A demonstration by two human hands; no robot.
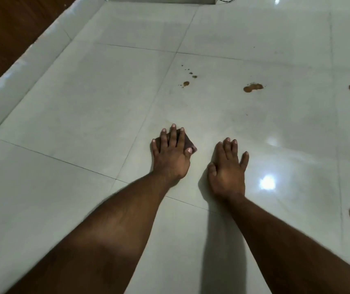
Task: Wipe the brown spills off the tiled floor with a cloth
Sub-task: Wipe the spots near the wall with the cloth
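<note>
Two hands [199, 160], no legible writing

Glossy pale grey floor [84, 107] of large square tiles, thin dark grout lines [135, 48] crossing at angles. Bright round glare of an overhead light [267, 183] reflected low on the right, a smaller glint [277, 1] at the far edge. Pale skirting strip [24, 66] running diagonally along the left, dark brown wooden surface [6, 28] behind it. Base of a grey unit [161, 0] at the top edge
</note>
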